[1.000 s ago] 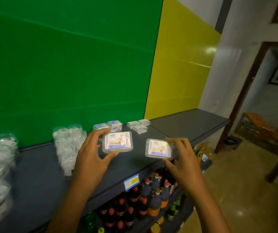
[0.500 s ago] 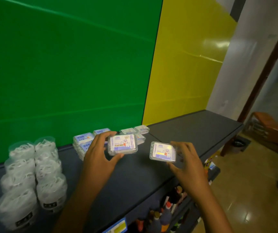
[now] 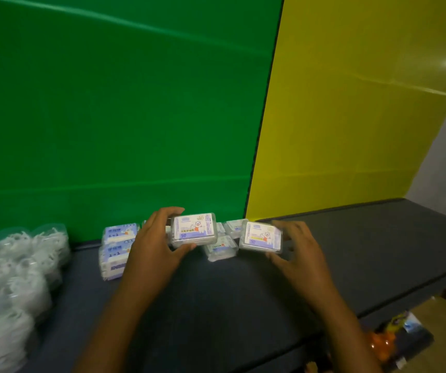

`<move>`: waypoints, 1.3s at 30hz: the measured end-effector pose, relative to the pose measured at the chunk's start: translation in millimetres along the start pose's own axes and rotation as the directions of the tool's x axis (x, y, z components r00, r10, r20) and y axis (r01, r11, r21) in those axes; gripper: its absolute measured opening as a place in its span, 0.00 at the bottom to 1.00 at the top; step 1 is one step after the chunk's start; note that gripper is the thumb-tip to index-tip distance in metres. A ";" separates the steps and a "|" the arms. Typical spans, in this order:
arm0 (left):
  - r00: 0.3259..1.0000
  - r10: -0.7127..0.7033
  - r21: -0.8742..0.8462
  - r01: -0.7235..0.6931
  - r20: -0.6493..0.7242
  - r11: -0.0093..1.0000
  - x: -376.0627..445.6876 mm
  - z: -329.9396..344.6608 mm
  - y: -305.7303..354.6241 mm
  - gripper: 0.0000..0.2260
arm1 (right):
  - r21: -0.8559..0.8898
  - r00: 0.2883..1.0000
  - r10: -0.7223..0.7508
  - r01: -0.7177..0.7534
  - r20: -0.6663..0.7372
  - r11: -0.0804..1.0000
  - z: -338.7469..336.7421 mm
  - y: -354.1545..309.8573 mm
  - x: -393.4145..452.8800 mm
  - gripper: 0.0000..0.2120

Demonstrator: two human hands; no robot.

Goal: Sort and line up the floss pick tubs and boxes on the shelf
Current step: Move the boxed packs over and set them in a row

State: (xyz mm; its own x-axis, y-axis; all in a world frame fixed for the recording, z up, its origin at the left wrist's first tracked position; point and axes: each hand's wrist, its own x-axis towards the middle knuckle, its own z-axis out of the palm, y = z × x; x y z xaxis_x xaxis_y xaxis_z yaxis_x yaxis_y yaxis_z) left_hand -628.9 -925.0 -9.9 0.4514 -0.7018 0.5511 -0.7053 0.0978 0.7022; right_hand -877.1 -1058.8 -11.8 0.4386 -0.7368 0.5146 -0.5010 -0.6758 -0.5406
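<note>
The floss pick boxes (image 3: 193, 229) look like clear glossy plastic with printed paper labels; the round tubs (image 3: 29, 290) are thin see-through plastic. The shelf (image 3: 351, 254) top is dark and matt, while the green wall panel (image 3: 122, 103) and yellow wall panel (image 3: 351, 117) show a smooth sheen

Clear box in left hand (image 3: 193, 230): "50" printed at lower left of label, Chinese characters across a yellow band, cartoon figure above; small print unreadable. Clear box in right hand (image 3: 260, 236): "50" at lower left, rest blurred. Stacked boxes by green wall (image 3: 118, 247): "1+1" on two labels.
</note>
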 end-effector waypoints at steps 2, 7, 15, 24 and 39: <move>0.999 -0.030 0.057 0.031 -0.020 0.998 3.0 13.4 6.6 0.29 | 0.037 0.999 -0.028 0.027 0.033 0.999 1.2 15.0 18.4 0.28; 0.993 -0.103 0.130 0.111 -0.064 0.985 2.2 41.7 16.4 0.28 | 0.105 0.986 -0.056 0.040 0.158 0.994 10.2 52.3 54.0 0.28; 0.972 -0.208 0.140 0.222 -0.112 0.965 -29.8 73.0 19.5 0.27 | 0.173 0.920 -0.146 0.087 0.364 0.981 37.7 97.8 81.6 0.23; 0.950 -0.285 0.150 0.302 -0.129 0.941 -45.8 94.6 24.9 0.25 | 0.150 0.868 -0.174 0.116 0.465 0.982 50.4 114.2 85.1 0.17; 0.946 -0.322 0.305 0.319 -0.042 0.898 -45.1 121.4 33.5 0.27 | -0.183 0.876 -0.276 0.369 0.396 0.911 22.6 92.5 90.2 0.23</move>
State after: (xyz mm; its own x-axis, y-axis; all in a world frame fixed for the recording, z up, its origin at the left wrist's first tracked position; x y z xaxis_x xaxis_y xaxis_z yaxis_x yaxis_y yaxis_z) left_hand -739.3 -975.7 -66.0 0.6767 -0.6659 0.3140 -0.6556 -0.3509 0.6686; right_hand -867.0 -1188.3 -30.5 0.8178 -0.4673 0.3359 -0.4309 -0.8841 -0.1807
